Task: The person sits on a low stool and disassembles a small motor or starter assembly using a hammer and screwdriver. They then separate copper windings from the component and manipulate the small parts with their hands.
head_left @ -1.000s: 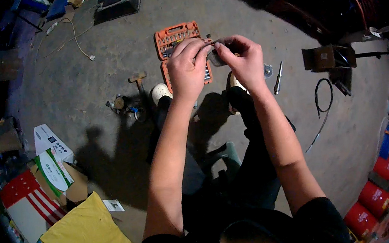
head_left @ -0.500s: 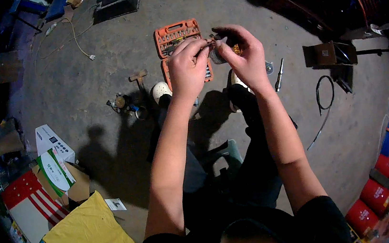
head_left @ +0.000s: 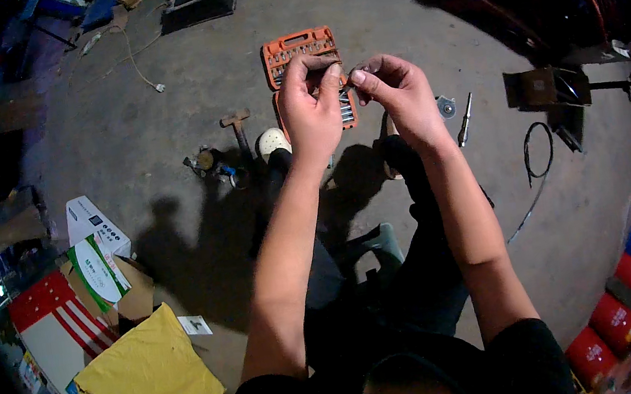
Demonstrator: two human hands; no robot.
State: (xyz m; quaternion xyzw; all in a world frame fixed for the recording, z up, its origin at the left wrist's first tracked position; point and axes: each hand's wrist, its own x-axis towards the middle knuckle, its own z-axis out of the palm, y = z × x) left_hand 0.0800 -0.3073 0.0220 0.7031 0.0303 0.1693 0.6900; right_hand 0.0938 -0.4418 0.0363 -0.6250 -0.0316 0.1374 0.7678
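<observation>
My left hand [head_left: 311,112] is raised in front of me, its thumb and forefinger pinched at the tips. Close by on its right, my right hand [head_left: 401,98] has its thumb pressed to its curled, dirt-darkened fingers. Whatever the two hands hold is too small and too much hidden to make out. Below and behind them on the floor lies an open orange socket set case [head_left: 297,39] with rows of metal sockets and bits. The left hand covers part of it.
Left of my light clog [head_left: 273,141] lie a hammer [head_left: 236,119] and a dark metal part [head_left: 206,159]. To the right are a round metal part [head_left: 445,107], a slim metal tool [head_left: 466,119] and a black cable [head_left: 527,153]. A yellow cloth [head_left: 149,379] and red drums [head_left: 617,318] flank me.
The greyish piece with copper-coloured strands by my right hand no longer shows. My hands have drawn slightly apart at the fingertips. The whole view has shifted a little.
</observation>
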